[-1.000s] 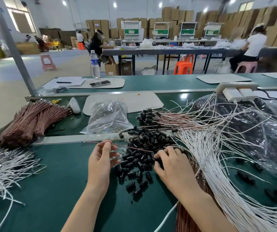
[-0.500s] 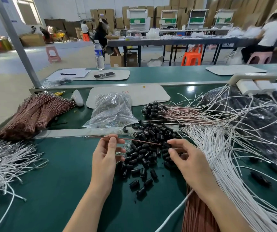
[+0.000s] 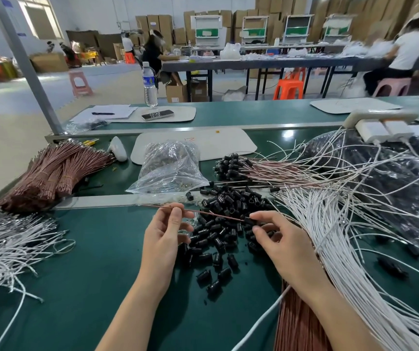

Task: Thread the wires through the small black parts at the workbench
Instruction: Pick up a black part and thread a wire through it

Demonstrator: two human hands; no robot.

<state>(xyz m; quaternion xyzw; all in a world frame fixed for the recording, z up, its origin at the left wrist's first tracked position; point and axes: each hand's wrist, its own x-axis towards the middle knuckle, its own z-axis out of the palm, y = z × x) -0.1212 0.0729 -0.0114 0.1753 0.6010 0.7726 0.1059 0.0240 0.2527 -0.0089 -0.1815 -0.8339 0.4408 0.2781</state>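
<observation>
Now pinching one copper-brown wire [image 3: 211, 214] between thumb and forefinger of the left hand [image 3: 164, 239], remaining fingers loosely curled. Holding it raised and near level over the near half of the bench [image 3: 89, 287], short tail past the fingers to the left, longer free run pointing right. Pinching a small black part [image 3: 249, 220] in the fingertips of the right hand [image 3: 286, 247], seemingly bore-on to the wire tip; tip at the mouth or just inside, cannot tell which. Judged mid-threading, insertion barely begun. Gripping partway along probably to steer the tip while leaving length to feed through. Working directly above the loose pile of black parts [image 3: 228, 198] at mid-bench, presumably to shorten each next pick. Noted under the right forearm, at the near right corner, unthreaded brown stock [image 3: 294, 325] within easy reach. Noted white wires [image 3: 329, 224] fanned across the right side. Noted finished wires [image 3: 231, 164], black parts already on, parked toward the far edge clear of the work, beside a clear bag [image 3: 170, 168]. Noted tied brown bundles [image 3: 51, 173] at the far left and more white wires [image 3: 6, 244] at the left edge. Expecting need of fine alignment and a straight push next; risking flex in the long free run or a dropped part.
</observation>
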